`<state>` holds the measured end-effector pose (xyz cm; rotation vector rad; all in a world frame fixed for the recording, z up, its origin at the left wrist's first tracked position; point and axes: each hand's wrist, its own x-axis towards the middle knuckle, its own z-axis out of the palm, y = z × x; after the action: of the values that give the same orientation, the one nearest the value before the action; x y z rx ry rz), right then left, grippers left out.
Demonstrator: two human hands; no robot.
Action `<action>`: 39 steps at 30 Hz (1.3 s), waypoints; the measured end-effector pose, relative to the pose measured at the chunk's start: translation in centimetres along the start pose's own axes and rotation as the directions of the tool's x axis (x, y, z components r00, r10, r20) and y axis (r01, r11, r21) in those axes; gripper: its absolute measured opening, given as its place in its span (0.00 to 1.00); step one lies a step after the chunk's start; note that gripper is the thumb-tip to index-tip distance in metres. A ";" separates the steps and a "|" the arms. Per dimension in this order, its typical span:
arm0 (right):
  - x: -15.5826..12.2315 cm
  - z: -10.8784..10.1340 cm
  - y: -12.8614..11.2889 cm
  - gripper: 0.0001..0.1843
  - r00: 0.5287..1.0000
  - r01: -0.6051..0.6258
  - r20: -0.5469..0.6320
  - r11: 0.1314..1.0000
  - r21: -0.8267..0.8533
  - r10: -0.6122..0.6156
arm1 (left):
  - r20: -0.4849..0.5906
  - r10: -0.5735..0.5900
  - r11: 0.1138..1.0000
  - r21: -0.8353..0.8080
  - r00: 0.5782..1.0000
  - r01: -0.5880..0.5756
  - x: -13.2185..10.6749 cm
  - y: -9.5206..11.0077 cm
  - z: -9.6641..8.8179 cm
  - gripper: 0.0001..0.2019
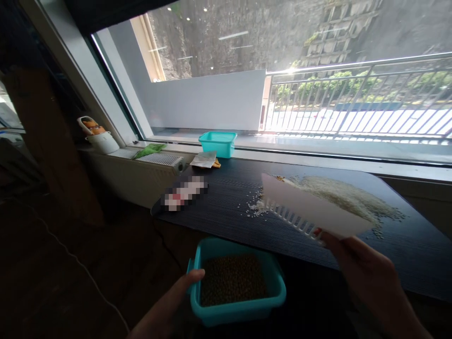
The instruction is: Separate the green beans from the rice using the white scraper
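Observation:
My left hand point(178, 294) grips the left side of a teal plastic tub point(240, 314), its thumb over the rim. Small brown pellets or grains point(233, 280) lie inside the tub, which is held just off the table's near edge. In my right hand point(370, 268) is a flat white plastic piece point(310, 205) with a row of slots along its lower edge, tilted over the table. Behind it spreads a heap of pale, rice-like grains point(339, 190), partly hidden by the piece. A few white grains point(259, 205) lie scattered at its left end.
The dark table point(226, 212) stands by a large window. A second teal tub point(219, 143) sits at the back, near a paper packet point(205, 160). A pixelated item point(185, 193) lies at the left. Beyond are a radiator point(160, 160), a green cloth point(150, 150) and a white pot point(102, 142).

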<state>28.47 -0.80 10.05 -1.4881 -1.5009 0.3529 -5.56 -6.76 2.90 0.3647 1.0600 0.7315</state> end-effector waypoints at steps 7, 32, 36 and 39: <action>2.9 -1.2 3.0 0.16 0.991 -0.077 -0.110 0.997 -0.014 0.075 | 0.170 -0.115 0.987 -0.092 0.979 0.132 2.3 -1.1 3.8 0.35; 4.9 0.1 2.6 0.21 0.987 -0.145 0.094 0.969 0.201 0.129 | 0.066 -0.114 0.993 -0.034 0.991 0.116 2.6 -0.5 5.6 0.38; 4.3 -1.1 2.4 0.19 0.985 -0.166 0.073 0.966 0.197 0.155 | 0.102 -0.097 0.995 -0.021 0.990 0.099 3.0 -0.3 5.7 0.35; 3.7 -1.6 2.8 0.19 0.987 -0.159 0.069 0.968 0.194 0.148 | 0.117 -0.079 0.996 -0.027 0.990 0.083 3.2 -0.3 5.6 0.34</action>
<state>32.13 2.49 10.23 -1.4476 -1.3517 0.6220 0.45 -4.38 3.19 0.3307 0.9471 0.6466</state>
